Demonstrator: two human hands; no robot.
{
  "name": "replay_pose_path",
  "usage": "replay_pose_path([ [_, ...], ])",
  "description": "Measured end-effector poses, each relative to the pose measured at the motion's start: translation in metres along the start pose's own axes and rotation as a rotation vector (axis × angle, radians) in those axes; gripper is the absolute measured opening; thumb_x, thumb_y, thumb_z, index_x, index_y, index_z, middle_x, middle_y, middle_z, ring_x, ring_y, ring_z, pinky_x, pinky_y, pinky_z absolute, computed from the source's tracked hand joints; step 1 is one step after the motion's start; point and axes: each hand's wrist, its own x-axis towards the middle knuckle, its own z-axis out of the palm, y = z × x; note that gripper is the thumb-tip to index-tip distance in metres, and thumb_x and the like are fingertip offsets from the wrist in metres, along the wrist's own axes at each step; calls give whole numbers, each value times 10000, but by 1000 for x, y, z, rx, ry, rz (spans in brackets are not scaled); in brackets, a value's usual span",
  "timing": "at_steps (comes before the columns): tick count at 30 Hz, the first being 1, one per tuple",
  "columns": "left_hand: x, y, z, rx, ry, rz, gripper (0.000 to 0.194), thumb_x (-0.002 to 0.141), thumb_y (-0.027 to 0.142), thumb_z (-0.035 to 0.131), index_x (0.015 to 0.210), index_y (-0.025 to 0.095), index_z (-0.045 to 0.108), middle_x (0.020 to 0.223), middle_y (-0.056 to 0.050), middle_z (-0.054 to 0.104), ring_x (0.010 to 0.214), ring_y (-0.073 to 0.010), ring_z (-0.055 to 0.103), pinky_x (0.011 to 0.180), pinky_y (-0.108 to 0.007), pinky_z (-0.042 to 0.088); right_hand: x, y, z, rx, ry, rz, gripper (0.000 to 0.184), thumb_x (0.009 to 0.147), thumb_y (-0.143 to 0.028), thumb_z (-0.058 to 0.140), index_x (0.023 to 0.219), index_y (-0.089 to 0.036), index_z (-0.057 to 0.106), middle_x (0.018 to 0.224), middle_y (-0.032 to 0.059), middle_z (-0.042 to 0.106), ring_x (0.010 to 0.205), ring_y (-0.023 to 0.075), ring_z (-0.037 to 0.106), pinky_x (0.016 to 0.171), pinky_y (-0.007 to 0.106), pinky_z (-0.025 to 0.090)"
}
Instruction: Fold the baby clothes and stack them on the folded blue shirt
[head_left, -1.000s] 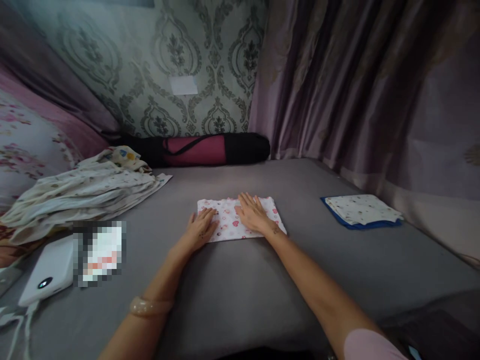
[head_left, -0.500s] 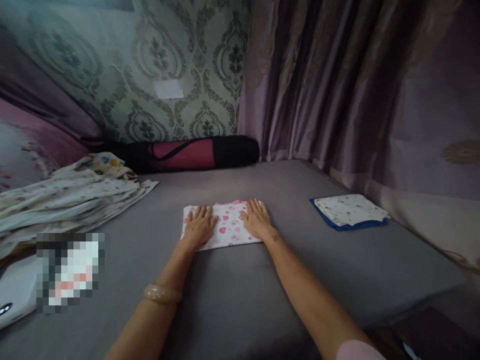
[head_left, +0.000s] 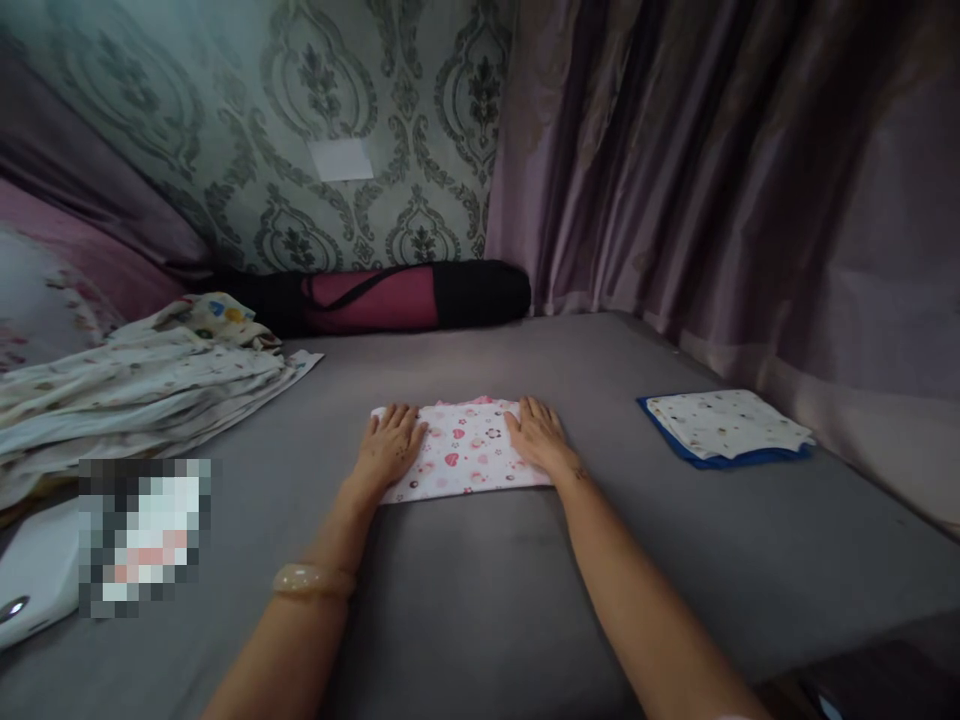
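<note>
A folded white cloth garment (head_left: 465, 455) with pink and red hearts and small figures lies flat before me, a bit of pink edging showing along its far side. My left hand (head_left: 390, 445) rests palm down on its left end, fingers stretched out. On the right end lies my right hand (head_left: 538, 435), also flat with its fingers extended. Both hands press on the cloth without gripping it. A pale bangle (head_left: 313, 580) circles my left wrist.
The grey bed surface (head_left: 465, 580) spreads under everything. Folded white and blue clothes (head_left: 727, 425) lie at right, rumpled light clothes (head_left: 150, 390) at left. Nearer left is a white object (head_left: 37, 570) beside a blurred patch. A black and maroon long bag (head_left: 375, 300) lies against the wall.
My hands have moved apart towards the two ends of the folded garment, uncovering more of its middle. The view has shifted slightly.
</note>
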Motion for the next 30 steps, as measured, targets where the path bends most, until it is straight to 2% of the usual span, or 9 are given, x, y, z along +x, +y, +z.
replay_pose_path([
  [2,3,-2,0,0,-47,-33,530,976,422,231,1366,156,473,1443,-126,461,1380,-298,335,1119,-545,228,3,2,-4,7,31,-16,561,993,-423,204,1325,-93,512,1389,178,502,1297,276,420,1070,421,247],
  [5,6,-7,-2,35,17,-86,524,978,362,204,1369,126,462,1454,-137,442,1403,-288,289,1137,-523,202,7,6,-8,-9,96,-27,493,1001,-353,206,1219,-128,587,1259,151,602,1200,253,492,1016,388,293],
  [8,7,-15,-2,44,30,-108,496,963,271,217,1370,111,450,1451,-159,434,1397,-289,292,1134,-535,189,11,10,-7,-52,92,-55,427,992,-306,269,1222,-131,582,1263,148,585,1170,246,495,989,363,307],
  [12,10,-21,0,26,-40,-108,465,954,248,233,1326,156,497,1347,-160,516,1235,-294,469,1096,-566,212,14,13,-2,-78,82,-57,391,985,-318,315,1213,-156,588,1208,144,581,1123,257,494,941,361,335],
  [15,12,-17,-3,42,-22,-168,446,937,239,292,1320,171,510,1283,-163,536,1178,-300,476,1056,-517,275,17,14,1,-77,78,-26,393,978,-331,338,1265,-165,549,1228,152,549,1129,283,471,922,388,346],
  [19,14,-11,-10,3,-54,-232,405,916,249,344,1250,185,563,1260,-150,539,1143,-298,477,980,-452,349,20,16,-1,-30,57,-28,343,965,-328,363,1178,-201,601,1196,143,543,1115,289,469,908,406,356],
  [22,13,-11,-18,-14,-43,-211,352,892,246,375,1141,182,615,1217,-138,577,1137,-298,486,980,-446,345,21,18,-7,62,101,-65,266,921,-291,449,1107,-209,620,1191,117,546,1108,264,478,919,384,367],
  [26,12,-19,-40,-102,-114,-144,308,845,223,424,1078,182,621,946,-86,681,995,-263,583,1041,-517,266,18,25,-26,331,105,-142,223,860,-240,512,1044,-189,628,1069,82,622,977,202,555,870,329,417],
  [30,4,-29,-81,-373,-122,-43,315,794,335,523,1051,185,624,838,-36,673,811,-206,613,870,-401,448,4,31,-54,737,26,-187,230,796,-324,602,986,-201,642,927,28,668,798,158,597,740,291,473],
])
